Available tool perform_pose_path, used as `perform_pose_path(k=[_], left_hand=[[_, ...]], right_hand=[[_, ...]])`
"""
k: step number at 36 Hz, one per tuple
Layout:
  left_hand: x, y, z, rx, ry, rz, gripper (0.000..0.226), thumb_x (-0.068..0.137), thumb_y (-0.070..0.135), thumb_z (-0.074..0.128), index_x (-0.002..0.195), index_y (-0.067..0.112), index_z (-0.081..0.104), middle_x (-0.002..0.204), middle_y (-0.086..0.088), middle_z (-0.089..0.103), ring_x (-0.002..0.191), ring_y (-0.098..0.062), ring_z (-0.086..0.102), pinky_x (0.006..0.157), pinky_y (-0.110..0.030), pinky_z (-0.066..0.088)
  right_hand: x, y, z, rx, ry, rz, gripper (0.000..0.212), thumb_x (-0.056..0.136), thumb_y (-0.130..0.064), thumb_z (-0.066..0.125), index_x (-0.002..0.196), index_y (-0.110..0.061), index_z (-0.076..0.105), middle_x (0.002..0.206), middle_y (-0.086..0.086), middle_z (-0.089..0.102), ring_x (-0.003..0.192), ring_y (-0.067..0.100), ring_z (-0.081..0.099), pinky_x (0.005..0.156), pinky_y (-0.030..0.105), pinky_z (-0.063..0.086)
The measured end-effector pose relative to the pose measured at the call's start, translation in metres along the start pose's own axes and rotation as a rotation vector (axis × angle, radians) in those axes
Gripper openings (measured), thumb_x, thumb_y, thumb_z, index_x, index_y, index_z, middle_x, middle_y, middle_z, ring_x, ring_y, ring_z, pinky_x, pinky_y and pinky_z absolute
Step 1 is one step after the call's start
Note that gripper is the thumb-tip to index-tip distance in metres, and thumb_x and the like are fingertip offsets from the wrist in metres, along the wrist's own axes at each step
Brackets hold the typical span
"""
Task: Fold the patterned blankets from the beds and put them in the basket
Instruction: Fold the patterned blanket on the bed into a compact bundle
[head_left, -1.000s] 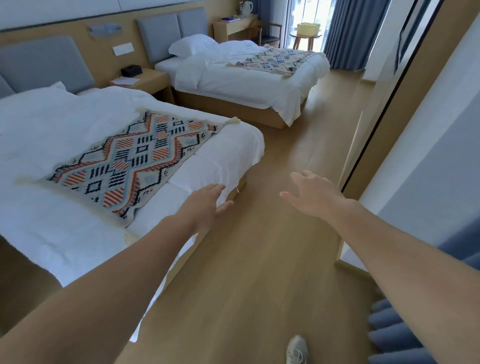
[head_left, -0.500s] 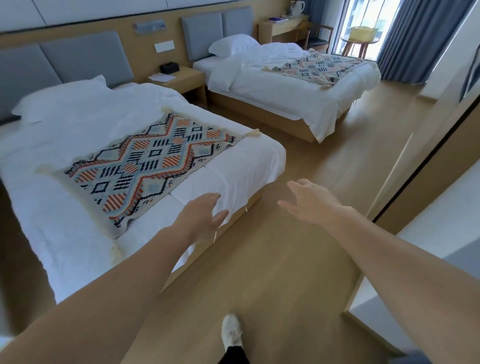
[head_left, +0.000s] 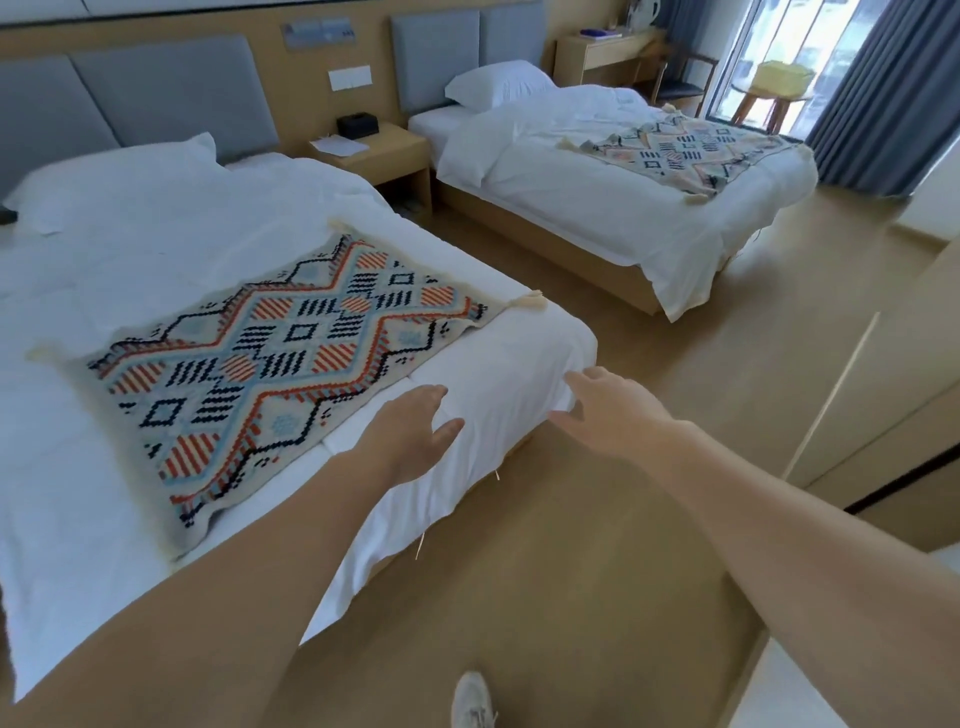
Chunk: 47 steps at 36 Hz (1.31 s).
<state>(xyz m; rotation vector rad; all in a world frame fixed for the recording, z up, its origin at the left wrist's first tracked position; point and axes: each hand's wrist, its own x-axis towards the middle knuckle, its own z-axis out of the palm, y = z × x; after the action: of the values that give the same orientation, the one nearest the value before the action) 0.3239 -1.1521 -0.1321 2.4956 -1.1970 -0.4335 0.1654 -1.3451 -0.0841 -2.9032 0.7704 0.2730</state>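
You face grey padded headboards (head_left: 171, 88) on a wood-panelled wall (head_left: 296, 104), a nightstand (head_left: 395, 156) below, pale wood floor (head_left: 727, 374), and blue-grey curtains (head_left: 878, 93) beside a bright window (head_left: 779, 36).

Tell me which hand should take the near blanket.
Left. The left hand, open, is beside the edge of the near blanket; the right hand, also open, is farther off at the bed corner.

Coarse woven blanket (head_left: 270, 364), smooth white cotton sheets (head_left: 498, 395), matt wood-look floor (head_left: 649, 364)
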Motion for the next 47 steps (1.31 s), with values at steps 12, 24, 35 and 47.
perform_pose_path(k=[12,24,35,47], left_hand=[[0.118,-0.024,-0.015,0.030,-0.002,-0.060,0.061,0.098,0.045,0.042,0.149,0.013,0.028,0.153,-0.002,0.033,0.139,-0.018,0.031,0.113,-0.033,0.024],[0.250,-0.011,-0.012,0.042,0.009,-0.271,0.064,0.099,0.046,0.039,0.150,0.011,0.024,0.156,-0.006,0.028,0.143,-0.021,0.025,0.115,-0.036,0.022],[0.345,0.009,-0.016,0.061,0.066,-0.464,0.062,0.099,0.045,0.036,0.149,0.009,0.025,0.156,-0.007,0.028,0.143,-0.020,0.025,0.116,-0.034,0.020],[0.401,-0.067,-0.026,0.041,0.100,-0.602,0.061,0.099,0.045,0.037,0.148,0.010,0.029,0.153,-0.008,0.031,0.141,-0.022,0.027,0.116,-0.038,0.022]], right_hand=[[0.140,0.019,-0.019,-0.009,-0.033,-0.095,0.062,0.096,-0.056,0.038,0.143,-0.016,0.035,0.135,0.007,0.046,0.119,0.031,0.051,0.098,0.042,0.043],[0.306,0.083,-0.036,-0.036,-0.057,-0.308,0.058,0.097,-0.054,0.037,0.140,-0.016,0.039,0.140,0.008,0.043,0.121,0.030,0.049,0.099,0.038,0.039],[0.437,0.125,-0.063,-0.084,-0.132,-0.486,0.055,0.096,-0.055,0.039,0.136,-0.017,0.041,0.124,0.007,0.048,0.111,0.032,0.053,0.092,0.039,0.041],[0.546,0.071,-0.048,-0.101,-0.214,-0.552,0.054,0.095,-0.057,0.038,0.131,-0.017,0.044,0.122,0.008,0.049,0.103,0.032,0.055,0.086,0.040,0.047]])
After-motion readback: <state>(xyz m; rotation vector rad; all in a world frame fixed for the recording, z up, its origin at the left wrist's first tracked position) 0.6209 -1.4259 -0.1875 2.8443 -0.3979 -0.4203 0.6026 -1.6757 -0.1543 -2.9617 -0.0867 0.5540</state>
